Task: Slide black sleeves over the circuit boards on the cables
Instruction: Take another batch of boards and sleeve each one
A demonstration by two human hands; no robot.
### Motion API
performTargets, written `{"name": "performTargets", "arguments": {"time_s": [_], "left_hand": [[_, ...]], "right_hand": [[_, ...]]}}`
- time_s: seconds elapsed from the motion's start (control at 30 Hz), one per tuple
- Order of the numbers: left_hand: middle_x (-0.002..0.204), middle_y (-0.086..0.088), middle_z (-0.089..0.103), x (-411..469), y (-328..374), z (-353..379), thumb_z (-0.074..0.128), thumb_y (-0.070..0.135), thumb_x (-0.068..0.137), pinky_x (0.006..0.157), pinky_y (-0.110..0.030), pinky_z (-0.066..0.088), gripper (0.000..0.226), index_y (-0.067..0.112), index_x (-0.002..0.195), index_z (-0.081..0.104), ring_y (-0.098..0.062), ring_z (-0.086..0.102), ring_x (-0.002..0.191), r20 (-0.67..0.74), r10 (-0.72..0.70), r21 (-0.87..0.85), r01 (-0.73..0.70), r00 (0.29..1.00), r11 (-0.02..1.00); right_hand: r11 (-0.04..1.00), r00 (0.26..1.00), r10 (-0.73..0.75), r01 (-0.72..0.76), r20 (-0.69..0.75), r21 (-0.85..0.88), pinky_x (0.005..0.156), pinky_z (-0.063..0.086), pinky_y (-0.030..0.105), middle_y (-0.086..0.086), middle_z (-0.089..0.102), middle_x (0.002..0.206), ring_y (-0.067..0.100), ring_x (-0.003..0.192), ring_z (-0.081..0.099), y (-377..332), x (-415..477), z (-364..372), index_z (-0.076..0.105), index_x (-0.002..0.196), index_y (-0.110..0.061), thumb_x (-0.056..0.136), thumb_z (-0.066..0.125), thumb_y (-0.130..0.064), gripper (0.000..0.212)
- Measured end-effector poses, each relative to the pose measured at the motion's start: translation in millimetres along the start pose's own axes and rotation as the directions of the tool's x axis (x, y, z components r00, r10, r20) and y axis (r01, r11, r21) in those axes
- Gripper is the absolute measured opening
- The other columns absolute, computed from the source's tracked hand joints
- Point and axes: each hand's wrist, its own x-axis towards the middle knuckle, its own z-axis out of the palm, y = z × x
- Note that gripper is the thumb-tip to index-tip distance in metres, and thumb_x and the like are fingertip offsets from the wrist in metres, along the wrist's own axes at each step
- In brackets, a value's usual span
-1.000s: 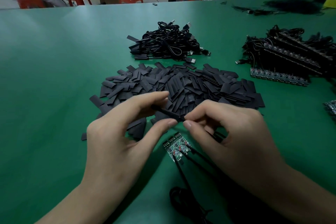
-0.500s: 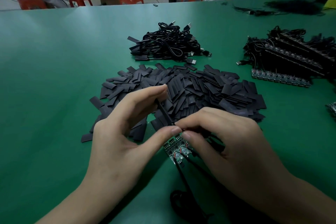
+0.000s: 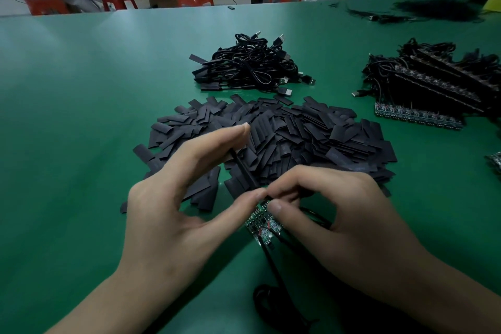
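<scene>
At the left, the green table (image 3: 67,116) runs wide to its far edge. The left hand (image 3: 173,214) pinches a sleeve (image 3: 244,171) between forefinger and thumb, just before the sleeve pile (image 3: 311,135). Below the fingertips the boards (image 3: 264,225) lie on the table with their cables (image 3: 273,274). The right hand (image 3: 349,222) pinches the sleeve's lower end. Board rows (image 3: 433,89) lie near the right edge, well apart.
</scene>
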Motion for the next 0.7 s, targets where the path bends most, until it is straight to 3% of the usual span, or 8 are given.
{"name": "performTargets", "arguments": {"time_s": [0.1,0.23,0.33,0.43,0.53,0.6,0.7], "left_hand": [[0.136,0.004,0.067,2.6,-6.4,-0.2,0.084,0.023,0.080,0.108,-0.041,0.051,0.064,0.019,0.137,0.056,-0.023,0.065,0.126,-0.043,0.015,-0.090,-0.018,0.999,0.996],[0.128,-0.001,0.070,5.9,-7.8,-3.8,0.086,0.027,0.076,0.105,-0.038,0.053,0.061,0.024,0.130,0.058,-0.024,0.067,0.121,-0.135,-0.036,-0.161,0.014,0.990,0.987],[0.124,0.000,0.072,8.3,-11.4,-4.8,0.087,0.031,0.074,0.104,-0.034,0.054,0.059,0.025,0.126,0.059,-0.022,0.068,0.120,-0.150,-0.061,-0.152,0.038,0.987,0.988],[0.128,0.007,0.070,7.4,-14.0,-6.1,0.084,0.041,0.073,0.104,-0.030,0.053,0.062,0.030,0.128,0.056,-0.017,0.067,0.121,-0.104,-0.136,-0.120,0.123,0.985,0.985],[0.115,0.020,0.069,7.1,-13.2,-7.3,0.073,0.058,0.078,0.091,-0.017,0.051,0.052,0.036,0.124,0.060,-0.005,0.066,0.110,0.022,-0.144,0.172,0.138,0.989,0.975],[0.100,0.024,0.064,6.0,-12.1,-8.6,0.063,0.069,0.084,0.080,-0.019,0.048,0.044,0.038,0.115,0.065,0.002,0.060,0.094,0.193,-0.101,0.387,0.019,0.976,0.922],[0.089,0.023,0.058,3.8,-7.3,-9.1,0.047,0.085,0.086,0.076,-0.026,0.048,0.054,0.039,0.103,0.069,0.000,0.054,0.086,0.368,-0.059,0.539,-0.161,0.928,0.827]], "right_hand": [[0.999,1.000,0.000,0.001,0.019,-0.032,0.074,0.050,0.025,-0.018,0.066,0.086,0.004,0.087,0.065,2.5,0.5,-1.0,0.072,0.095,-0.026,0.092,0.069,-0.031,0.007],[0.982,0.994,0.018,0.002,0.108,-0.190,0.087,0.047,0.031,-0.021,0.059,0.103,0.003,0.105,0.056,5.9,1.4,-4.8,0.070,0.102,-0.031,0.093,0.058,-0.051,0.025],[0.976,0.991,0.032,-0.004,0.127,-0.217,0.081,0.051,0.036,-0.020,0.061,0.097,0.003,0.095,0.060,5.4,2.8,-5.6,0.069,0.092,-0.030,0.096,0.051,-0.050,0.027],[0.981,0.996,0.077,-0.068,0.047,-0.182,0.079,0.054,0.033,-0.018,0.068,0.090,0.000,0.087,0.066,6.0,11.0,-18.2,0.068,0.087,-0.030,0.099,0.055,-0.043,0.022],[0.972,0.969,0.237,-0.236,-0.070,0.018,0.068,0.062,0.038,-0.008,0.074,0.084,0.005,0.071,0.075,8.6,32.9,-54.3,0.069,0.088,-0.027,0.099,0.058,-0.037,0.018],[0.961,0.967,0.224,-0.240,-0.124,-0.136,0.062,0.055,0.034,-0.010,0.074,0.082,0.004,0.062,0.073,14.6,56.7,-75.5,0.070,0.092,-0.033,0.098,0.057,-0.038,0.015],[0.884,0.974,0.163,-0.215,-0.158,-0.416,0.063,0.049,0.029,-0.011,0.072,0.089,0.007,0.064,0.068,32.8,106.7,-90.4,0.071,0.097,-0.035,0.102,0.056,-0.039,0.016]]}}
